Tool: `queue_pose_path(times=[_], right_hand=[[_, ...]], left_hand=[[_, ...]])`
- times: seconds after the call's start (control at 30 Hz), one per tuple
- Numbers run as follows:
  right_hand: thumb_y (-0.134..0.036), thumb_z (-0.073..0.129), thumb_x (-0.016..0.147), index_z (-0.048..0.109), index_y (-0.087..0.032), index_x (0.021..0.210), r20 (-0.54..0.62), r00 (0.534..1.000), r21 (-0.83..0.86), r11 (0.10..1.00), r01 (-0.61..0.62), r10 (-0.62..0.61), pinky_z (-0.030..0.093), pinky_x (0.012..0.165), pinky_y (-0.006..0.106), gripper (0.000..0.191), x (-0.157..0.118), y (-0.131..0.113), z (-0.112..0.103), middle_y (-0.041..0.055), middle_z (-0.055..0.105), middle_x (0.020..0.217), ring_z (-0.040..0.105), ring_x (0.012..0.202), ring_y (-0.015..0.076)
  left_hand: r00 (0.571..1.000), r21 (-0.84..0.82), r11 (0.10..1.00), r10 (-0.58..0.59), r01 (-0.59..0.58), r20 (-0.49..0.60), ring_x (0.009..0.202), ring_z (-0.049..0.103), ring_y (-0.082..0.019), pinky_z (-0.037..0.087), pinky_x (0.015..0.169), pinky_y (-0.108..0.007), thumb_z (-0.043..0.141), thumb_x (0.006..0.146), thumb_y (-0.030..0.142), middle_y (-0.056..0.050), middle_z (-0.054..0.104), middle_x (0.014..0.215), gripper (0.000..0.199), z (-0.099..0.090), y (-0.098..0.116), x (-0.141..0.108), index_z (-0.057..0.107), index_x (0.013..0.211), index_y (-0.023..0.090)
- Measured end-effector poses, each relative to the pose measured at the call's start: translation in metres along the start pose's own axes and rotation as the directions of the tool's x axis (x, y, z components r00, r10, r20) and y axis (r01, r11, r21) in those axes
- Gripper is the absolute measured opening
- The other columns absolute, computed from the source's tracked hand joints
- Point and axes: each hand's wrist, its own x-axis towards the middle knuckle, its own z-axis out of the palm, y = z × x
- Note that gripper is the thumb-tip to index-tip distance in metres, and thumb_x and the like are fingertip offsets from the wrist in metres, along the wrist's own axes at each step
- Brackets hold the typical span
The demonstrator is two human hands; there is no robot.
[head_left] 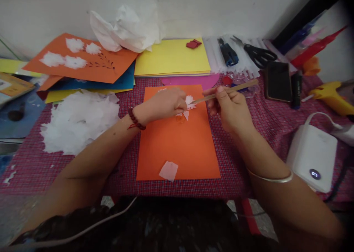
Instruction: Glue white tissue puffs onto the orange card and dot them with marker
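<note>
My left hand (174, 101) is over the upper part of an orange sheet of paper (178, 145), its fingers curled and pressed together. What they hold, if anything, is hidden. Between the fingers of my right hand (231, 106) is a flat, light wooden stick (235, 88) that narrows toward the left. Its tip meets a ruffled white paper tuft (190, 102) beside my left fingers. Just below the tuft, a small glossy clear patch (180, 118) shows on the orange sheet. Near the sheet's bottom edge lies a loose square of thin white paper (168, 171).
Cut white paper pieces (80, 121) are heaped at left. Behind them rests an orange card with white tufts (66, 58). Yellow sheets (171, 58), black scissors (254, 52), a phone (278, 81), a yellow glue gun (330, 97) and a white power bank (313, 158) surround the work area.
</note>
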Motion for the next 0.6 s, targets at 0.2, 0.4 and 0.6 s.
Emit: queue_pose_path(times=[0.2, 0.4, 0.6], right_hand=[[-0.065, 0.07, 0.082, 0.064, -0.022, 0.074, 0.057, 0.997, -0.034, 0.998, -0.049, 0.051, 0.03, 0.04, 0.023, 0.045, -0.002, 0.014, 0.006, -0.0036, 0.059, 0.056, 0.048, 0.042, 0.0071], [-0.061, 0.069, 0.085, 0.062, -0.021, 0.077, 0.041, 0.996, -0.036, 0.996, -0.076, 0.078, 0.032, 0.039, 0.023, 0.041, -0.001, 0.021, 0.006, -0.0034, 0.059, 0.057, 0.048, 0.042, 0.0072], [-0.053, 0.066, 0.091, 0.058, -0.022, 0.075, -0.075, 0.99, -0.021, 0.992, -0.126, 0.124, 0.033, 0.038, 0.022, 0.035, 0.0, 0.018, 0.006, -0.0037, 0.057, 0.055, 0.046, 0.039, 0.007]], left_hand=[[0.998, -0.046, 0.997, -0.053, 0.055, 0.029, 0.084, 0.059, -0.021, 0.04, 0.075, -0.031, 0.055, 0.088, 0.016, -0.007, 0.067, 0.081, 0.024, -0.002, 0.003, -0.002, 0.078, 0.084, 0.021], [0.998, -0.066, 0.996, -0.062, 0.064, 0.024, 0.079, 0.058, -0.022, 0.039, 0.074, -0.032, 0.058, 0.086, 0.016, -0.007, 0.065, 0.076, 0.019, -0.002, 0.002, -0.002, 0.075, 0.076, 0.018], [0.995, 0.006, 0.997, -0.073, 0.072, 0.063, 0.088, 0.061, -0.022, 0.043, 0.079, -0.032, 0.048, 0.093, 0.019, -0.007, 0.068, 0.082, 0.028, -0.009, 0.006, -0.006, 0.073, 0.081, 0.016]])
